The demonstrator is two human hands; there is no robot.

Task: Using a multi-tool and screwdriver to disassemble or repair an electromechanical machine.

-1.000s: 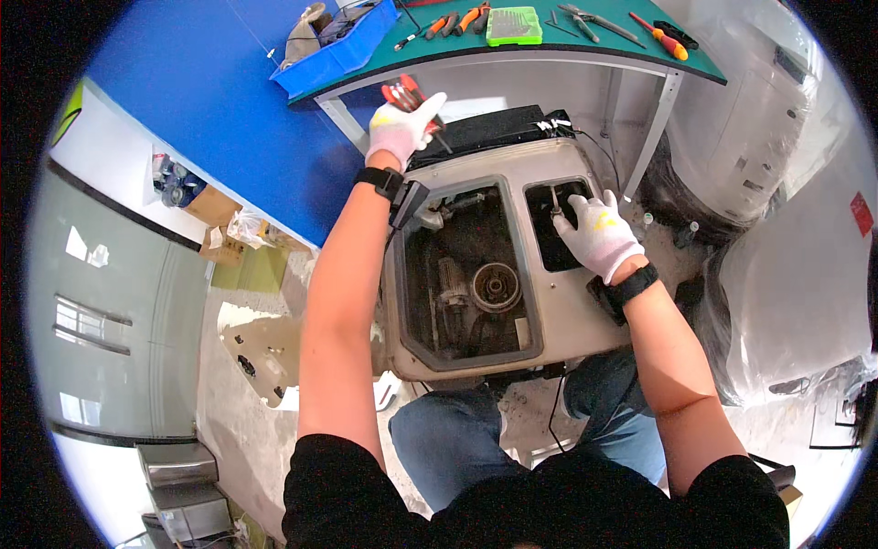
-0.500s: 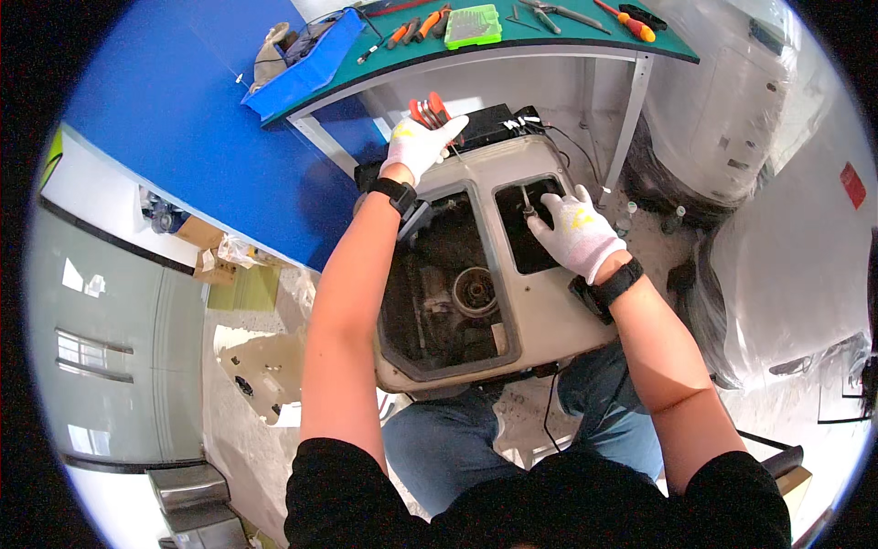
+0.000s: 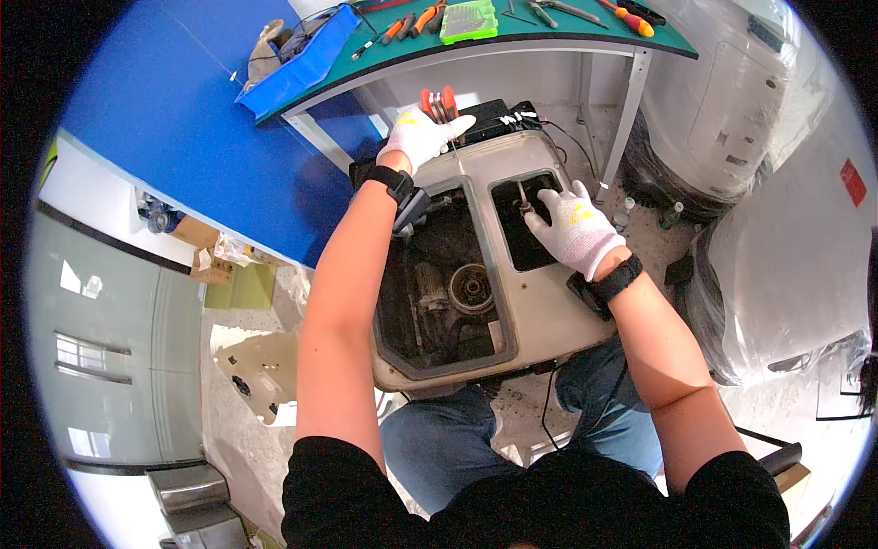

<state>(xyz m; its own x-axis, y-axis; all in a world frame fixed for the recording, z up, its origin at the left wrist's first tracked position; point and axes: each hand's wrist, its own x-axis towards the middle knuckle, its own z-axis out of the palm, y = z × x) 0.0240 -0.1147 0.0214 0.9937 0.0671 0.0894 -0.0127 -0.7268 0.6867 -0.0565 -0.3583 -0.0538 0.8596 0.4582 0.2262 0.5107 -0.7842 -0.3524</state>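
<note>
A beige machine housing [image 3: 549,316] lies before me with two openings, a large glazed-looking one showing dusty works and a smaller dark one. At its far edge my left hand [image 3: 419,139], in a white glove, is closed round a red-handled tool [image 3: 440,103]. Its red part sticks up past the fingers, while the working end is mostly hidden. My right hand [image 3: 578,227], gloved too, reaches over the smaller opening. Thumb and fingers close on a slim metal tool [image 3: 522,193], its pale shaft pointing away from me.
Beyond the housing stands a green-topped bench [image 3: 549,38] with pliers, a green bit case [image 3: 469,22] and a screwdriver [image 3: 631,18]. A blue bin [image 3: 306,59] sits at its left end. Small bottles [image 3: 624,215] and plastic-wrapped machines [image 3: 786,247] are at right.
My left hand and the red-handled tool have turned and shifted slightly left. My right hand stays almost in place at the smaller opening, and the whole view has shifted a little.
</note>
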